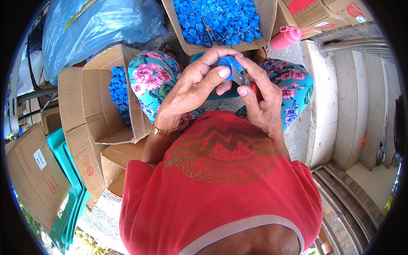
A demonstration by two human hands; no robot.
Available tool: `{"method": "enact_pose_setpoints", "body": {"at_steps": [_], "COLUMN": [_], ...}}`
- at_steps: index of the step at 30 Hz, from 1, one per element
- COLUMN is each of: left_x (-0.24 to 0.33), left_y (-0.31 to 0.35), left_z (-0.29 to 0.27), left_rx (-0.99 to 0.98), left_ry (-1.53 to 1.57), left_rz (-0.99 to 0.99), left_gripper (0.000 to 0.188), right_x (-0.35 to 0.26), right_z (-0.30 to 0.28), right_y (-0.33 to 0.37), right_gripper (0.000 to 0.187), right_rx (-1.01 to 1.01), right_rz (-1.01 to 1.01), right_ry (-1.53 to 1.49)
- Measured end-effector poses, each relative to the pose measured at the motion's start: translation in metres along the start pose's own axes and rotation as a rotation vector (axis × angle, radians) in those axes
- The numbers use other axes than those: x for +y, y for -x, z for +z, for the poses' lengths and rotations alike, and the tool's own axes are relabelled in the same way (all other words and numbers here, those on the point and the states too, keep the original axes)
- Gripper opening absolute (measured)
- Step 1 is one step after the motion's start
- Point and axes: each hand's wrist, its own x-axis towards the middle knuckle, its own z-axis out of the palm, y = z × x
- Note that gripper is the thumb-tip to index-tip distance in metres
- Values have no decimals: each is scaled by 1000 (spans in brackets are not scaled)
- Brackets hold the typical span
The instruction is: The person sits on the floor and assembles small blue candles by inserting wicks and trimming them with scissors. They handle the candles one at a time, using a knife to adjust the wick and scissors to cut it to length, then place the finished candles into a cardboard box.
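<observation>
Above my lap, my left hand (197, 80) is closed around a rounded blue piece (230, 63) that looks like wax. Against its right side lies the blade of a knife (239, 77). The knife's red handle shows only in part, gripped in my right hand (264, 100). Small blue flecks cling to the blade and my right thumb. Beyond my hands, an open cardboard box (183, 41) is full of small blue pieces (216, 19) with whitish strings. A pair of scissors (208, 36) with dark handles rests on top of them.
Left of my knee stands another open carton (104, 97) with more blue pieces (120, 91). Blue plastic sheeting (100, 27) is behind it, teal plastic chairs (72, 182) nearer. A pink bottle (286, 38) stands at far right, near closed cartons (316, 15), a metal rail (357, 44) and pale steps (325, 106).
</observation>
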Motion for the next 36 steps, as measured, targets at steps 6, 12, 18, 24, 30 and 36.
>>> {"method": "enact_pose_setpoints", "body": {"at_steps": [6,12,18,24,30,36], "left_x": [4,13,13,4,7,13], "left_y": [-2,-1,2,2,2,5], "left_z": [5,1,1,5,-3,-6], "left_rx": [43,-6,-36,-63,24,130], "left_ry": [-77,-176,-240,-87,-193,-456], "left_rz": [-1,-54,-92,0,71,122], "left_gripper": [49,48,48,55,46,39], "right_x": [-3,-2,3,-4,4,10], "right_z": [-1,2,4,0,-7,-6], "right_y": [-1,-1,3,0,3,4], "right_gripper": [42,38,31,34,41,39], "right_rx": [5,15,8,-3,-44,-39], "right_rz": [4,-25,67,356,319,337], "right_ry": [36,27,-111,-512,-744,-659]}}
